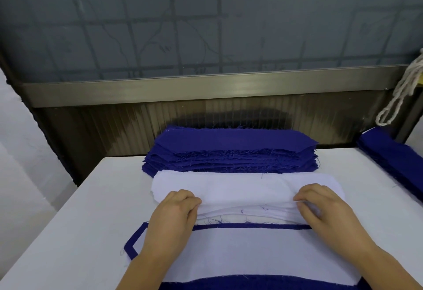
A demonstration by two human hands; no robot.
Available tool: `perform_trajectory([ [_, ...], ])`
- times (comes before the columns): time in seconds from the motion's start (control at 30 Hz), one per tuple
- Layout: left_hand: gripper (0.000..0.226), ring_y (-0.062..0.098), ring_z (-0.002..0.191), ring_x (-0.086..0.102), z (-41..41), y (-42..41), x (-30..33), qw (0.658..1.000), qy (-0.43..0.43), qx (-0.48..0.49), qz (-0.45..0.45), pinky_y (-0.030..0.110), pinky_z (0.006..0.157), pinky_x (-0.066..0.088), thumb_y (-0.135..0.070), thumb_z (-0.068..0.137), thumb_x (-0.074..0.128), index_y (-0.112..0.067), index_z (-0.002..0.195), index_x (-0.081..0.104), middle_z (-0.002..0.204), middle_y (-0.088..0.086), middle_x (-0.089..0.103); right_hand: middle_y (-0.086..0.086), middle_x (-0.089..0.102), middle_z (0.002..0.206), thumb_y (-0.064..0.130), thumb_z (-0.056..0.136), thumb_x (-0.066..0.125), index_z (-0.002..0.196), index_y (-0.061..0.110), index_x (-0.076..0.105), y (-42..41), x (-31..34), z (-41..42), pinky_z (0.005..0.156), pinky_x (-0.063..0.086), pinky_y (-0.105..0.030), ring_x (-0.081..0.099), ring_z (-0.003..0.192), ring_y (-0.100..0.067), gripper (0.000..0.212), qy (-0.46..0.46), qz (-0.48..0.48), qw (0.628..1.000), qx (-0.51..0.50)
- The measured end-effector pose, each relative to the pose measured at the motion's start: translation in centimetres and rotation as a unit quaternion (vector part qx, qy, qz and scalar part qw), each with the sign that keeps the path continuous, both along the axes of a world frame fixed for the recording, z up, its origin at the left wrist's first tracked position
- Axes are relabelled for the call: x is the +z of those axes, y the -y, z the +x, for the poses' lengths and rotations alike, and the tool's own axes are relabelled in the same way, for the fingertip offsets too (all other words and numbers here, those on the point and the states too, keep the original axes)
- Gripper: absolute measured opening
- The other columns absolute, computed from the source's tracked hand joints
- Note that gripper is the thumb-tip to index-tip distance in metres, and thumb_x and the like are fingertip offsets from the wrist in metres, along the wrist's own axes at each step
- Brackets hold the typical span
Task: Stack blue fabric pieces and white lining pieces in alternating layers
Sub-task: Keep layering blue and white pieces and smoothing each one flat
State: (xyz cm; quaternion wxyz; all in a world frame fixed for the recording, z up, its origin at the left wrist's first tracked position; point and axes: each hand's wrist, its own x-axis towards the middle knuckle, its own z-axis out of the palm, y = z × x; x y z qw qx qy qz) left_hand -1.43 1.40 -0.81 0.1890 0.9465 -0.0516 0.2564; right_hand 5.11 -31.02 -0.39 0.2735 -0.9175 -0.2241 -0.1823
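White lining pile (245,186) sits mid-counter (96,209), right in front of the blue fabric stack (231,150), which is against the back edge. Nearer the person than the lining pile lies the stack being built (247,250): white lining on top, blue border showing along its far and left edges and at the near edge. Left hand (174,216) and right hand (329,211) are at the near edge of the lining pile, one toward each end. Fingers (190,198) curl over that edge and appear to pinch the top white sheet, which looks lifted a little off the sheets below. Whether only one sheet is caught, cannot tell. A second blue pile (393,159) lies far right of the lining pile, a white cord (400,92) hanging above it.

Step in hand, as I judge it: separating a lining piece. Odd, since the built stack already shows white on top, so blue looks due next. Next move calls for peeling one layer only, then laying it square.
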Motion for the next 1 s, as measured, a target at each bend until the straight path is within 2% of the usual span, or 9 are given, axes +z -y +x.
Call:
perform_trajectory([
  [0.27, 0.026, 0.016, 0.088, 0.062, -0.4, 0.4, 1.3, 0.999, 0.034, 0.028, 0.007, 0.02, 0.073, 0.049, 0.006, 0.07, 0.078, -0.013, 0.087, 0.077, 0.095, -0.001, 0.067, 0.016, 0.062, 0.096, -0.004, 0.081, 0.071, 0.088, 0.021, 0.071, 0.6, 0.3, -0.5, 0.084, 0.037, -0.011, 0.056, 0.089, -0.007, 0.027, 0.009, 0.004, 1.0, -0.006],
  [0.37, 0.024, 0.011, 0.089, 0.058, -0.9, 0.3, 2.2, 0.998, 0.046, 0.032, -0.011, 0.017, 0.077, 0.045, 0.004, 0.077, 0.074, -0.016, 0.09, 0.076, 0.095, -0.007, 0.064, 0.022, 0.061, 0.094, 0.0, 0.08, 0.073, 0.085, 0.024, 0.07, 0.7, 1.1, -0.9, 0.081, 0.035, -0.004, 0.053, 0.09, -0.003, 0.025, 0.015, 0.025, 0.999, -0.022],
  [0.47, 0.026, 0.001, 0.091, 0.052, -1.5, -0.1, 3.2, 0.997, 0.041, 0.01, -0.061, 0.004, 0.081, 0.037, 0.0, 0.085, 0.066, -0.023, 0.094, 0.072, 0.095, -0.018, 0.061, 0.026, 0.063, 0.086, 0.005, 0.082, 0.071, 0.08, 0.032, 0.064, 1.1, 2.1, -1.7, 0.07, 0.039, -0.002, 0.056, 0.089, 0.002, 0.028, 0.0, 0.053, 0.998, -0.028],
  [0.53, 0.033, -0.004, 0.096, 0.054, -2.0, -0.4, 4.0, 0.994, 0.028, -0.007, -0.109, -0.001, 0.082, 0.036, -0.003, 0.088, 0.063, -0.035, 0.095, 0.066, 0.096, -0.027, 0.06, 0.022, 0.065, 0.086, 0.006, 0.084, 0.069, 0.079, 0.032, 0.065, 1.7, 2.8, -2.0, 0.068, 0.042, -0.006, 0.06, 0.086, 0.0, 0.026, -0.025, 0.084, 0.996, -0.007],
  [0.63, 0.041, -0.004, 0.091, 0.06, -2.8, -1.2, 4.9, 0.971, 0.007, -0.024, -0.236, 0.0, 0.075, 0.041, 0.0, 0.083, 0.067, -0.041, 0.087, 0.067, 0.092, -0.024, 0.067, 0.007, 0.07, 0.079, 0.005, 0.082, 0.07, 0.077, 0.026, 0.073, 2.6, 3.3, -2.0, 0.067, 0.045, -0.008, 0.064, 0.074, -0.005, 0.021, -0.118, 0.179, 0.976, 0.036],
  [0.7, 0.038, 0.0, 0.081, 0.064, -3.2, -1.8, 5.4, 0.948, -0.047, -0.04, -0.312, 0.003, 0.07, 0.044, 0.003, 0.08, 0.068, -0.035, 0.082, 0.074, 0.089, -0.014, 0.071, -0.005, 0.07, 0.074, 0.014, 0.077, 0.072, 0.079, 0.018, 0.075, 3.1, 3.7, -2.1, 0.064, 0.048, -0.013, 0.063, 0.066, -0.01, 0.005, -0.205, 0.243, 0.946, 0.067],
  [0.83, 0.015, 0.007, 0.072, 0.064, -3.4, -2.8, 6.1, 0.895, -0.204, -0.108, -0.382, 0.014, 0.066, 0.049, -0.006, 0.084, 0.069, -0.02, 0.083, 0.075, 0.081, 0.002, 0.072, -0.03, 0.061, 0.074, 0.032, 0.067, 0.075, 0.08, 0.005, 0.074, 4.5, 3.9, -1.6, 0.06, 0.046, -0.025, 0.057, 0.062, -0.02, 0.029, -0.354, 0.257, 0.896, 0.077],
  [0.93, 0.008, 0.01, 0.072, 0.064, -3.2, -3.4, 5.7, 0.868, -0.301, -0.103, -0.381, 0.019, 0.067, 0.05, -0.013, 0.088, 0.067, -0.016, 0.085, 0.074, 0.082, 0.006, 0.072, -0.019, 0.062, 0.069, 0.032, 0.073, 0.077, 0.078, 0.002, 0.072, 4.8, 3.8, -1.2, 0.063, 0.043, -0.028, 0.055, 0.063, -0.02, 0.03, -0.432, 0.198, 0.877, 0.07],
  [1.0, 0.011, 0.009, 0.072, 0.064, -2.9, -3.6, 5.0, 0.882, -0.326, -0.071, -0.331, 0.019, 0.068, 0.05, -0.015, 0.089, 0.065, -0.019, 0.084, 0.074, 0.082, 0.005, 0.073, -0.008, 0.064, 0.067, 0.028, 0.077, 0.077, 0.075, 0.008, 0.072, 4.6, 3.6, -1.0, 0.062, 0.042, -0.025, 0.055, 0.062, -0.015, 0.021, -0.446, 0.131, 0.884, 0.056],
])
